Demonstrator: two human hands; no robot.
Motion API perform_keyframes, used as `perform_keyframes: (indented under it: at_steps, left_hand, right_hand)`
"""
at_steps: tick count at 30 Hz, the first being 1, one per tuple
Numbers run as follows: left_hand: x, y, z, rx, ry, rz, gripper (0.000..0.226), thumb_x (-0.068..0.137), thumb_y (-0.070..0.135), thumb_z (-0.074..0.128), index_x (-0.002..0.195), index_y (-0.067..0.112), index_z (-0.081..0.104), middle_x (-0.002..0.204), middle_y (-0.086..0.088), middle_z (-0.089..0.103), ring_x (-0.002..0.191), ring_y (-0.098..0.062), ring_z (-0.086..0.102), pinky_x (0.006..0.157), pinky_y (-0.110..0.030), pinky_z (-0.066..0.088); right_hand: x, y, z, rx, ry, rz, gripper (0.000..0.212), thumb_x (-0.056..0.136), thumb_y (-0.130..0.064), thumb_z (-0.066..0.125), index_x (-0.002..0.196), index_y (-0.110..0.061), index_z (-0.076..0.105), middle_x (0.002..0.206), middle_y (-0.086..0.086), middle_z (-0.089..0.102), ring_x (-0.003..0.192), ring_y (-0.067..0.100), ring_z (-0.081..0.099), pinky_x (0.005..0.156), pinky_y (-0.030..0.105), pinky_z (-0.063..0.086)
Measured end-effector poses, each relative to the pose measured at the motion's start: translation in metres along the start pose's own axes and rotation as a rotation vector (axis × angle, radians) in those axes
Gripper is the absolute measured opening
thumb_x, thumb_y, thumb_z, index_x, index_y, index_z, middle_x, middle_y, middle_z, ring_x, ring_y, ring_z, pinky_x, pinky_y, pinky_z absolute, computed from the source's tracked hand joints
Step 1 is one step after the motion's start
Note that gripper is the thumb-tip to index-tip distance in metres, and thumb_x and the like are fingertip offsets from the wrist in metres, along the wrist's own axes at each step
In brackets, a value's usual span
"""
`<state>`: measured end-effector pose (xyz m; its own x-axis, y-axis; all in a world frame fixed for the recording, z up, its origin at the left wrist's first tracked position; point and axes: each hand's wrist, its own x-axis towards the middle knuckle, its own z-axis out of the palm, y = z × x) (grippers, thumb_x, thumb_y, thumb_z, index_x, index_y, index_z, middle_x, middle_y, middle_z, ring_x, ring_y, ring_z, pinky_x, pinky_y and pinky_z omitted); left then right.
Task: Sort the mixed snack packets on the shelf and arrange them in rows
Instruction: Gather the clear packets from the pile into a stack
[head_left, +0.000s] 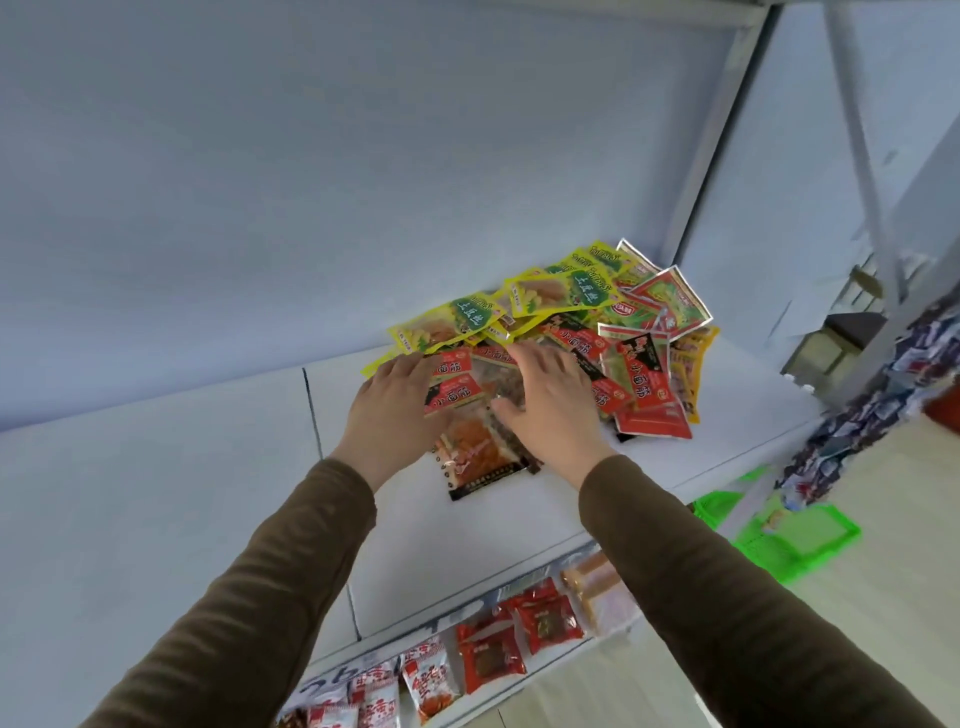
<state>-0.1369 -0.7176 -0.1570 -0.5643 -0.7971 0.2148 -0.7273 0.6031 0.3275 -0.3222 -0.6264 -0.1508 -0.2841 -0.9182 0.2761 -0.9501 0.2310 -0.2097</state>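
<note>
Lower shelf (545, 670) held rowed packets. Above, both hands lay on the pile's near edge: left hand (392, 410) fingers flat, together; right hand (545, 410) fingers spread, pressing. Likely corralling red packets (452, 387). Pile (571, 332) sat unsorted on shelf (208, 493), yellow packets (561, 291) at back.

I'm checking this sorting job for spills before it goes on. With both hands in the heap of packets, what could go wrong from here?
1. The heap is loose and overlapping, so pulling the red packets under the left hand and right hand may drag the yellow packets along.
2. Its right side lies near the shelf edge, so packets there could slip off toward the green baskets below.
</note>
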Motion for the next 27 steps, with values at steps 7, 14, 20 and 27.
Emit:
perform_keyframes:
  at_steps: [7, 14, 20, 27]
  left_hand:
    - [0.011, 0.030, 0.034, -0.022, -0.013, -0.267, 0.082, 0.093, 0.060, 0.060, 0.161, 0.029, 0.026, 0.168, -0.008, 0.025, 0.153, -0.032, 0.022, 0.121, -0.051, 0.028]
    - [0.008, 0.051, 0.056, -0.005, 0.023, -0.490, 0.100, 0.085, 0.068, 0.065, 0.162, 0.029, 0.013, 0.170, -0.011, 0.014, 0.153, -0.039, 0.023, 0.119, -0.057, 0.031]
    - [0.014, 0.056, 0.062, -0.168, 0.077, -0.656, 0.130, 0.071, 0.076, 0.075, 0.163, 0.028, -0.005, 0.157, -0.021, 0.033, 0.142, -0.044, 0.037, 0.114, -0.056, 0.035]
    - [0.026, 0.061, 0.067, -0.221, 0.251, -0.666, 0.116, 0.076, 0.045, 0.087, 0.162, 0.019, 0.013, 0.143, -0.022, 0.042, 0.132, -0.043, 0.039, 0.112, -0.051, 0.031]
  right_hand:
    - [0.028, 0.089, -0.011, -0.133, -0.022, -0.037, 0.097, 0.087, -0.075, 0.052, 0.160, -0.025, 0.012, 0.168, 0.009, 0.016, 0.154, 0.035, 0.012, 0.123, 0.059, 0.015]
    - [0.047, 0.133, -0.008, -0.130, -0.061, -0.093, 0.115, 0.076, -0.087, 0.052, 0.161, -0.026, 0.005, 0.170, 0.009, 0.009, 0.155, 0.037, 0.007, 0.120, 0.059, 0.017]
    - [0.059, 0.142, -0.004, -0.046, -0.125, -0.090, 0.115, 0.075, -0.084, 0.058, 0.160, -0.025, 0.008, 0.163, 0.015, 0.028, 0.147, 0.041, 0.029, 0.111, 0.059, 0.034]
    - [0.070, 0.136, 0.003, 0.262, -0.048, -0.185, 0.079, 0.094, -0.037, 0.070, 0.157, -0.025, 0.023, 0.138, 0.008, 0.048, 0.100, 0.021, 0.063, 0.071, 0.032, 0.054]
